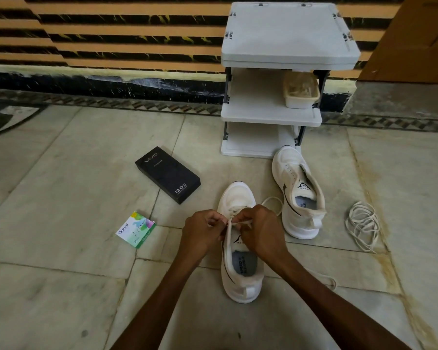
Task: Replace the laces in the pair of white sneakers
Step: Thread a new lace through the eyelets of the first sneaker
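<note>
A white sneaker (240,274) stands on the floor in front of me, toe pointing away. Both hands work at its eyelets. My left hand (200,233) pinches the shoe's left upper edge by the lace. My right hand (259,232) pinches the cream lace (272,202) over the tongue; a loop of it trails to the right and an end lies by my right forearm. The second white sneaker (297,193) stands to the right with no lace in it. A loose coil of cream lace (363,224) lies on the floor further right.
A white three-tier plastic rack (271,114) stands against the striped wall, with a small cream tub (301,93) on its middle shelf. A black phone box (167,174) and a small green-white Odonil box (136,229) lie on the marble floor to the left.
</note>
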### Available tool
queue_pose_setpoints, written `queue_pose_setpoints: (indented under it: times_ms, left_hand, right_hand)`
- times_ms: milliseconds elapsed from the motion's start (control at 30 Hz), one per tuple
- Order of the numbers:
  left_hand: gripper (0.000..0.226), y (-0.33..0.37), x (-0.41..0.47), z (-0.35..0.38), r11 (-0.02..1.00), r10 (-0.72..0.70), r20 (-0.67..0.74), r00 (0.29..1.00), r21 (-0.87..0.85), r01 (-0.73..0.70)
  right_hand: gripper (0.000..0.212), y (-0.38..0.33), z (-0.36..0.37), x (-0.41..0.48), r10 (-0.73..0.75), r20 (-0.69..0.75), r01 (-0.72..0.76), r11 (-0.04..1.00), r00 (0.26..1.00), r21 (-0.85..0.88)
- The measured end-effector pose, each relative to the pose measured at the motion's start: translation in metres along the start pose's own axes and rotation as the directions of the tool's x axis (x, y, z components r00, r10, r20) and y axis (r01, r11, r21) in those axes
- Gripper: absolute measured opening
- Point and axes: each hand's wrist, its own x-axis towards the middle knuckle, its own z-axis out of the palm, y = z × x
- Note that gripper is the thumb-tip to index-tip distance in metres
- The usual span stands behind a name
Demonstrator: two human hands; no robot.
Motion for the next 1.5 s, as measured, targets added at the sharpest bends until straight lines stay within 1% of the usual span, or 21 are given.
queue_pose_setpoints:
  times_ms: [200, 367, 467, 600, 700, 767, 833, 900, 933, 967, 1000, 1067, 1100, 1133, 1167, 1233, 1267, 1300, 1333, 1433, 1500]
  left_hand:
    - [0.010, 0.001, 0.000, -0.003, 1.000, 0.014, 0.048, 0.999, -0.018, -0.013]
    - [0.008, 0.003, -0.002, -0.005, 0.997, 0.053, 0.045, 0.998, -0.056, -0.050]
    - [0.009, 0.001, -0.002, -0.003, 0.997, 0.053, 0.013, 0.998, -0.049, -0.053]
    - [0.011, -0.007, -0.003, 0.000, 0.967, -0.053, 0.034, 0.998, -0.247, 0.060]
    - [0.008, -0.013, 0.000, -0.005, 0.907, -0.094, 0.081, 0.992, -0.403, 0.119]
    - [0.007, -0.015, 0.003, -0.009, 0.930, -0.077, 0.001, 0.997, -0.360, 0.072]
    - [0.008, -0.013, 0.010, -0.016, 0.980, -0.026, -0.166, 0.986, -0.200, -0.008]
    - [0.008, -0.008, 0.022, -0.030, 0.992, 0.045, -0.371, 0.928, -0.090, -0.084]
    - [0.008, -0.005, 0.031, -0.041, 0.986, 0.022, -0.475, 0.880, -0.136, -0.099]
    - [0.009, -0.001, 0.040, -0.055, 0.958, -0.062, -0.551, 0.832, -0.266, -0.104]
    - [0.008, 0.004, 0.048, -0.069, 0.879, -0.185, -0.560, 0.808, -0.462, -0.119]
    - [0.010, 0.020, 0.054, -0.082, 0.585, -0.341, -0.361, 0.868, -0.804, -0.105]
    - [0.012, 0.028, 0.052, -0.081, 0.515, -0.331, -0.225, 0.917, -0.857, -0.024]
    - [0.013, 0.035, 0.048, -0.076, 0.565, -0.298, -0.107, 0.949, -0.821, 0.085]
    - [0.013, 0.039, 0.043, -0.066, 0.695, -0.255, -0.008, 0.967, -0.697, 0.177]
    - [0.013, 0.039, 0.028, -0.048, 0.963, -0.153, 0.152, 0.977, -0.201, 0.182]
    - [0.014, 0.034, 0.020, -0.040, 0.993, -0.104, 0.208, 0.973, 0.068, 0.092]
    - [0.014, 0.029, 0.013, -0.033, 0.963, -0.051, 0.251, 0.967, 0.269, -0.019]
    - [0.016, 0.023, 0.008, -0.029, 0.918, -0.007, 0.277, 0.961, 0.383, -0.104]
    - [0.025, 0.016, -0.001, -0.027, 0.888, 0.057, 0.278, 0.959, 0.425, -0.175]
    - [0.023, 0.019, 0.001, -0.033, 0.958, 0.075, 0.263, 0.962, 0.249, -0.143]
  right_hand:
    - [0.016, -0.010, 0.001, -0.001, 0.061, -0.033, -0.064, 0.993, 0.998, -0.098]
    - [0.011, -0.011, 0.002, -0.002, 0.108, -0.054, -0.111, 0.991, 0.993, -0.068]
    - [0.010, -0.008, 0.002, -0.003, 0.062, -0.078, -0.066, 0.997, 0.995, -0.038]
    - [0.041, 0.001, 0.004, -0.003, -0.100, -0.040, 0.097, 0.992, 0.994, -0.080]
    - [0.052, 0.008, 0.007, -0.008, -0.104, -0.034, 0.101, 0.992, 0.994, -0.071]
    - [0.057, 0.013, 0.008, -0.011, -0.071, -0.082, 0.068, 0.997, 0.994, -0.045]
    - [0.062, 0.016, 0.010, -0.015, -0.041, -0.121, 0.040, 0.999, 0.992, -0.006]
    - [0.064, 0.018, 0.010, -0.018, 0.002, -0.149, 0.003, 1.000, 0.989, 0.031]
    - [0.063, 0.018, 0.011, -0.019, 0.023, -0.159, -0.017, 0.999, 0.987, 0.043]
    - [0.063, 0.018, 0.012, -0.020, 0.041, -0.168, -0.033, 0.998, 0.985, 0.050]
    - [0.063, 0.018, 0.013, -0.021, 0.057, -0.174, -0.049, 0.997, 0.983, 0.052]
    - [0.064, 0.018, 0.014, -0.021, 0.087, -0.174, -0.080, 0.996, 0.981, 0.049]
    - [0.065, 0.018, 0.015, -0.022, 0.102, -0.173, -0.094, 0.994, 0.980, 0.050]
    - [0.065, 0.018, 0.016, -0.022, 0.114, -0.173, -0.106, 0.993, 0.978, 0.053]
    - [0.066, 0.018, 0.016, -0.022, 0.123, -0.176, -0.114, 0.992, 0.977, 0.058]
    - [0.066, 0.018, 0.018, -0.022, 0.129, -0.189, -0.118, 0.991, 0.973, 0.068]
    - [0.066, 0.018, 0.019, -0.022, 0.131, -0.195, -0.119, 0.990, 0.972, 0.069]
    - [0.066, 0.018, 0.020, -0.022, 0.137, -0.200, -0.125, 0.990, 0.970, 0.072]
    - [0.065, 0.018, 0.021, -0.022, 0.142, -0.199, -0.129, 0.989, 0.970, 0.077]
    - [0.061, 0.019, 0.024, -0.022, 0.145, -0.174, -0.132, 0.987, 0.974, 0.086]
    - [0.060, 0.019, 0.024, -0.022, 0.149, -0.162, -0.139, 0.987, 0.975, 0.074]
